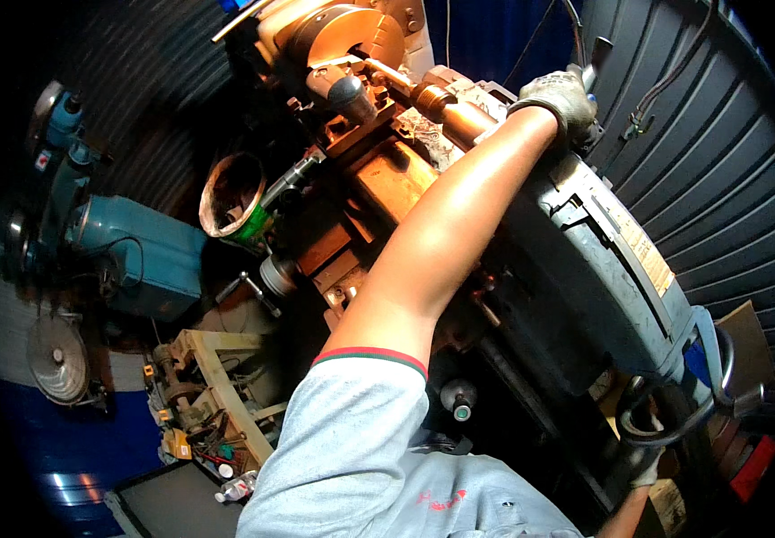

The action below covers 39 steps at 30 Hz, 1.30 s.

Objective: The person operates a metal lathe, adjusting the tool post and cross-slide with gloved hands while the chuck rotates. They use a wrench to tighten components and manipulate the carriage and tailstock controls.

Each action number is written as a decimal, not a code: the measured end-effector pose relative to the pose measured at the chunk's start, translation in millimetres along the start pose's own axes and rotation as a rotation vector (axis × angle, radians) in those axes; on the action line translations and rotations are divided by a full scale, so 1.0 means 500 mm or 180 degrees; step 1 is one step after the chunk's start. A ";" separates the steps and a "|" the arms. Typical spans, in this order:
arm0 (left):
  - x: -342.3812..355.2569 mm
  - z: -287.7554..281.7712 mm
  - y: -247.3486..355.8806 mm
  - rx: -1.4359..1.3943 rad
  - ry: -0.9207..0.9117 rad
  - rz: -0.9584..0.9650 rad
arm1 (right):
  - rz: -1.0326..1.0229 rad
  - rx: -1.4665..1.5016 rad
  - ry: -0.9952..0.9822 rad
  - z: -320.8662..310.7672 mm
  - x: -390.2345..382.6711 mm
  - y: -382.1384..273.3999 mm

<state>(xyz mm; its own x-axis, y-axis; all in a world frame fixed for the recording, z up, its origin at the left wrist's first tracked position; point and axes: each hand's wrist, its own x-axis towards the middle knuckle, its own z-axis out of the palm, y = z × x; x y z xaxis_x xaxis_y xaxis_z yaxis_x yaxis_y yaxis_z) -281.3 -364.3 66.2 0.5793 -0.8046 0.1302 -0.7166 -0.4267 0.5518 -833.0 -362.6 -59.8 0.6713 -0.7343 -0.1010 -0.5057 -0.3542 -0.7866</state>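
My left hand point(556, 103), in a grimy pale glove, reaches across the lathe and is closed round a metal lever handle point(599, 56) at the tailstock point(625, 251). Left of it are a cylindrical shaft point(462, 121), the round chuck point(343, 36) and a tool post point(341, 92) on the carriage point(392, 175). My gloved right hand point(643, 466), low at right, is closed on the dark curved handwheel point(674, 426), its fingers partly hidden by it. My left forearm covers part of the machine.
Left stand a teal machine point(150, 260), a grimy bucket point(230, 197) and a round fan point(56, 359). A metal frame point(226, 377) holding tools and a dark tray point(177, 507) are lower left. Corrugated walls point(719, 179) and hanging cables point(666, 85) border the right.
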 end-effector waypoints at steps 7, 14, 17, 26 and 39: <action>-0.007 -0.008 0.019 0.0004 0.0057 -0.0038 | 0.0064 -0.0684 0.0357 0.043 -0.029 0.074; 0.000 -0.003 -0.004 -0.0004 0.0183 -0.0013 | -0.0068 -0.0387 0.1219 0.154 -0.083 0.075; 0.011 0.000 0.012 -0.0015 0.0110 0.0016 | 0.0040 -0.0258 0.1991 0.201 -0.105 0.295; 0.013 0.001 0.001 0.0019 0.0081 0.0013 | -0.0358 -0.0970 0.1755 0.142 -0.029 0.178; 0.116 0.002 0.060 0.0602 -0.0337 -0.0168 | 0.0034 0.3950 0.1892 0.152 -0.013 0.027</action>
<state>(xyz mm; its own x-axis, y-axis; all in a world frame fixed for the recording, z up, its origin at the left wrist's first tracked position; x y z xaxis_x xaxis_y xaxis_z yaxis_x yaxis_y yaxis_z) -269.8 -424.2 89.4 0.5812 -0.8137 0.0125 -0.7522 -0.5313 0.3898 -802.9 -318.7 -115.8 0.1808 -0.9799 -0.0843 0.5126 0.1670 -0.8422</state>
